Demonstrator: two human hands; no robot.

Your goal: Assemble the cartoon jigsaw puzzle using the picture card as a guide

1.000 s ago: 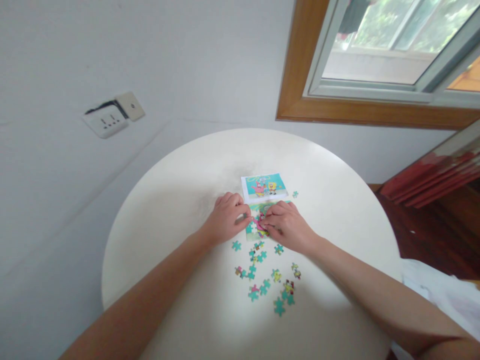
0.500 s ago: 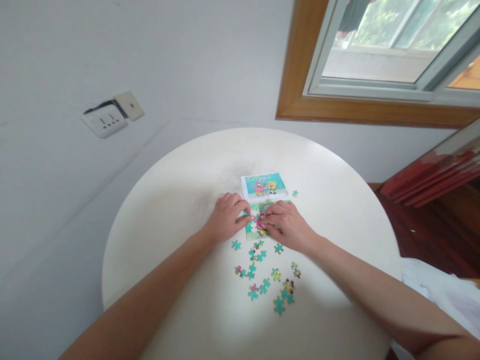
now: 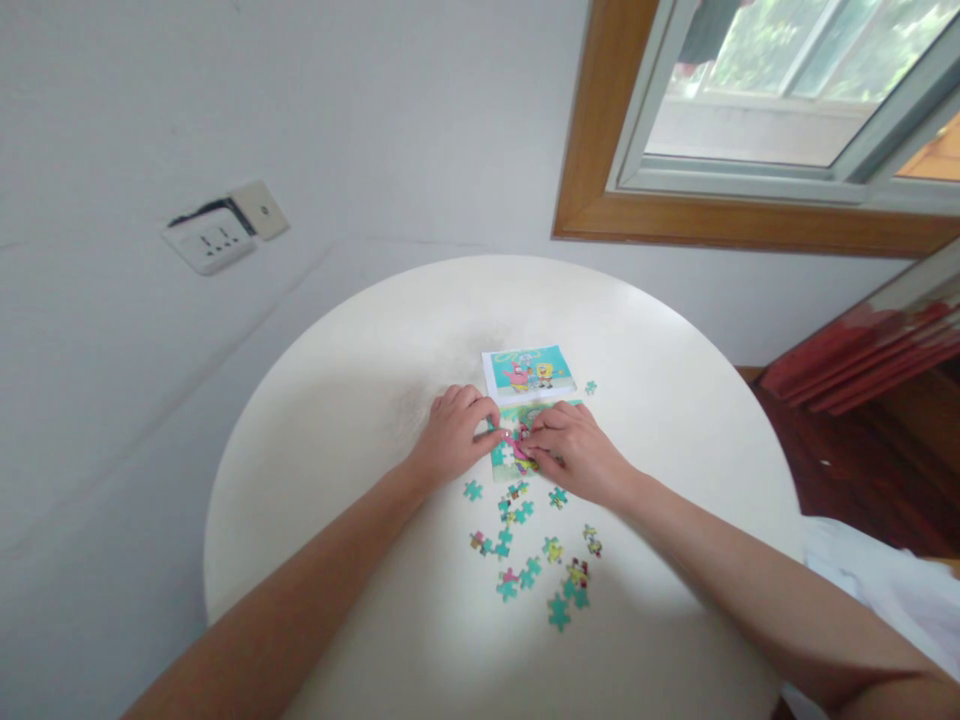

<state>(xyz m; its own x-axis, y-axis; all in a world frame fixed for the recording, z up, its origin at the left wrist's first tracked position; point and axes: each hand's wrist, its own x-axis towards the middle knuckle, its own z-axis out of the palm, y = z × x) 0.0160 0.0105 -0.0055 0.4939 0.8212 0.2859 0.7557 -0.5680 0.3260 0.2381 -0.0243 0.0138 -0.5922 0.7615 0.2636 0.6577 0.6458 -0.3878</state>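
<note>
A partly assembled jigsaw puzzle [image 3: 498,467] lies on the white table, with pink, teal and yellow pieces in it and white gaps. My left hand [image 3: 455,437] rests at its left edge, thumb and forefinger curled in on a pink part. From the right, my right hand [image 3: 576,455] bends over the puzzle with its fingers closed on a pink puzzle piece [image 3: 520,450]. That hand covers the puzzle's right side. Just beyond the puzzle lies a printed reference picture [image 3: 531,372] of cartoon figures.
Several loose puzzle pieces [image 3: 558,611] are scattered on the near side of the round white table [image 3: 315,420]. One teal piece [image 3: 591,387] lies right of the picture. A wall with a socket [image 3: 214,240] and a wood-framed window [image 3: 592,215] stand behind the table.
</note>
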